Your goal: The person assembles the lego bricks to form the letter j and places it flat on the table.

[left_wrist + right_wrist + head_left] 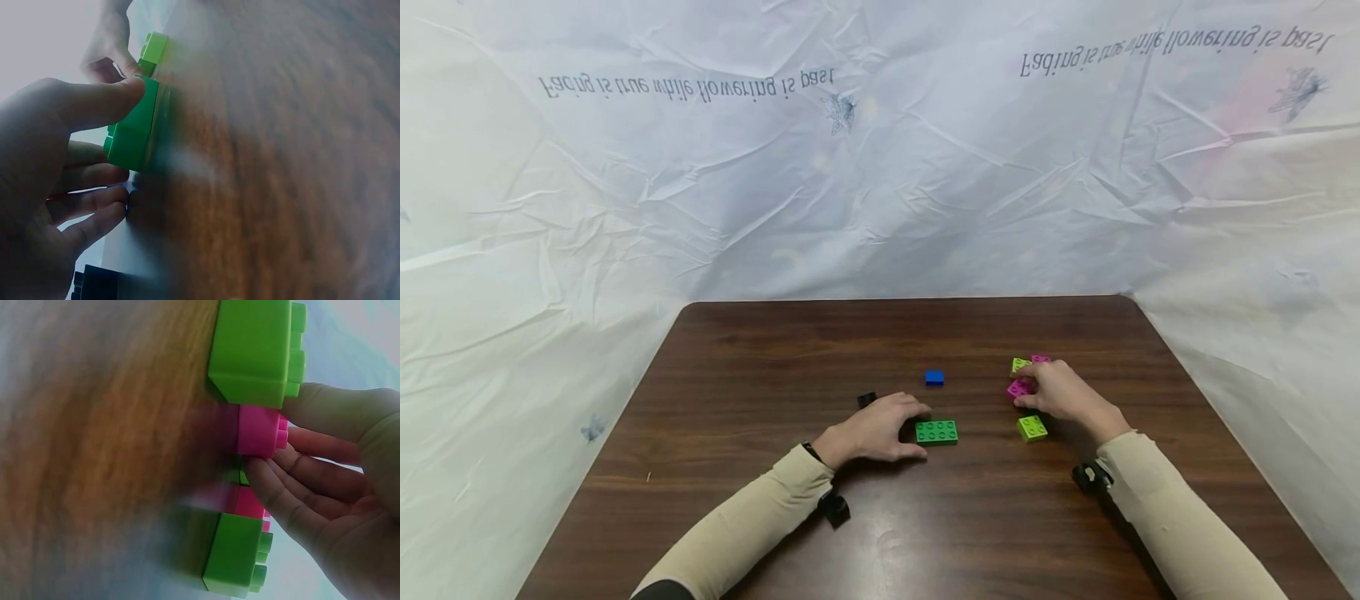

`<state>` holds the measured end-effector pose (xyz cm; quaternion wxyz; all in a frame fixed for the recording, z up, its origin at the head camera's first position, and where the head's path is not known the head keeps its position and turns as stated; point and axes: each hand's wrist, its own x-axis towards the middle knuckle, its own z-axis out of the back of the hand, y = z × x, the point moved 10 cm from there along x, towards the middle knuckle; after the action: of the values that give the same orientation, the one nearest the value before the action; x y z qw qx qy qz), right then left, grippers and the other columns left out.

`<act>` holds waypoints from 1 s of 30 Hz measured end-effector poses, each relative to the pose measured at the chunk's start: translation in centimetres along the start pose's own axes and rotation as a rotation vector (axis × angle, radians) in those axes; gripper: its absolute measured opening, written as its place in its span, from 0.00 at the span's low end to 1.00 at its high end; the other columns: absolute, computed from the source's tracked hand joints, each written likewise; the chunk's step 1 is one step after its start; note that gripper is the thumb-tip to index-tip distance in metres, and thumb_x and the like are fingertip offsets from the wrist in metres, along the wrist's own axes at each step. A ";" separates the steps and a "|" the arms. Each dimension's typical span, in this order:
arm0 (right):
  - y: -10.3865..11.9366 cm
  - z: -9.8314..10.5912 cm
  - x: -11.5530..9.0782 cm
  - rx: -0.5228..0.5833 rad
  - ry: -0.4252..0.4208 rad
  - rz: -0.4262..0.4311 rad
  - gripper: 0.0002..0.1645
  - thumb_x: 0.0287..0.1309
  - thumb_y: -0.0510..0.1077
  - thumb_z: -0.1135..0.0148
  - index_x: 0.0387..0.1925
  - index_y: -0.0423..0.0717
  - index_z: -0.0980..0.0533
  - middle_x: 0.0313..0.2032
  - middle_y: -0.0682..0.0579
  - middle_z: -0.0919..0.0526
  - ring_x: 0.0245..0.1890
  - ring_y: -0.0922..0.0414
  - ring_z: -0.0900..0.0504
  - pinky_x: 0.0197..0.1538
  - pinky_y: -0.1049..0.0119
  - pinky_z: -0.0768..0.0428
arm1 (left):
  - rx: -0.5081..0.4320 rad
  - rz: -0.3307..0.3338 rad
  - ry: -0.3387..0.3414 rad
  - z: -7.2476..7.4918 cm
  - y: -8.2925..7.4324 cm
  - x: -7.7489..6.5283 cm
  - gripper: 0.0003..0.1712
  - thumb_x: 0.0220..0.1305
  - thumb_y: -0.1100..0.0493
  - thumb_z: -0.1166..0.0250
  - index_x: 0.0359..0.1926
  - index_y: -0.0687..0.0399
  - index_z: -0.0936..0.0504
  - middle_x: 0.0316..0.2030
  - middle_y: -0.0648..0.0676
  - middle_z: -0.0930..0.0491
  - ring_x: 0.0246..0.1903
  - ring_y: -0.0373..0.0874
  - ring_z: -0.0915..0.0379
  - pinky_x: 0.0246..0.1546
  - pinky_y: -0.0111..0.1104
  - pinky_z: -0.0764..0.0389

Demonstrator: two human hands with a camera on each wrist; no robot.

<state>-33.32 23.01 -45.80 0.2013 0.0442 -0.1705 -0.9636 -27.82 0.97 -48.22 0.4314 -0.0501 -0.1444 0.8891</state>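
- Fingers work over the table [760, 358]: with the green brick [936, 432] as clock centre, I have the left hand [882, 428] at 9 o'clock, thumb and fingers relaxed and spread beside it, and the right hand [1062, 393] at 2, pinching a pink brick [1018, 389].
- Green, the longest brick, lies flat, studs up; I cannot tell whether the left fingertips touch it.
- Two lime bricks: the near one [1032, 428] at 3 o'clock, the far one [1020, 365] at 2, just past the pinch.
- Pink: the gripped one at 2; another [1041, 358] lies beyond it, partly hidden by the right hand.
- Black brick [867, 399] at 10, just past the left hand.
- Blue brick [934, 377] at 12, between the hands.
- Progress, as I judge it: lime and pink sit close together; green, black and blue lie apart. I see nothing stacked, so any joining is left.
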 end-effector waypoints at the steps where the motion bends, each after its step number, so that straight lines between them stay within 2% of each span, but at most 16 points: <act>1: -0.1 -0.1 0.0 0.006 0.005 -0.012 0.26 0.53 0.46 0.28 0.51 0.35 0.20 0.38 0.45 0.15 0.35 0.55 0.18 0.40 0.55 0.18 | -0.001 -0.003 0.000 0.0 0.0 0.0 0.38 0.60 0.36 0.35 0.65 0.51 0.27 0.58 0.49 0.24 0.59 0.41 0.30 0.60 0.35 0.29; 12: -0.7 -0.4 0.2 0.025 0.038 -0.042 0.25 0.54 0.46 0.28 0.52 0.38 0.19 0.39 0.45 0.15 0.32 0.58 0.21 0.35 0.61 0.19 | 0.019 -0.039 -0.026 0.1 -0.4 0.1 0.28 0.62 0.41 0.35 0.57 0.50 0.21 0.51 0.47 0.21 0.52 0.39 0.26 0.54 0.33 0.25; 23: -0.7 -0.5 0.3 0.000 0.032 -0.031 0.27 0.53 0.47 0.28 0.53 0.37 0.21 0.40 0.44 0.15 0.34 0.56 0.20 0.38 0.58 0.18 | 0.031 -0.029 -0.034 0.1 -0.2 0.2 0.24 0.63 0.43 0.35 0.55 0.50 0.19 0.48 0.47 0.20 0.50 0.39 0.25 0.53 0.33 0.24; 30: -0.6 -0.5 0.5 -0.012 0.037 -0.018 0.25 0.53 0.46 0.28 0.51 0.37 0.20 0.39 0.45 0.15 0.34 0.56 0.20 0.38 0.58 0.18 | 0.028 -0.035 -0.036 0.3 -0.4 0.2 0.22 0.62 0.45 0.33 0.53 0.50 0.18 0.45 0.47 0.20 0.47 0.38 0.25 0.49 0.31 0.23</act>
<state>-33.89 23.19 -46.53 0.1958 0.0624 -0.1605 -0.9654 -27.75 1.29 -47.81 0.4451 -0.0257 -0.1405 0.8840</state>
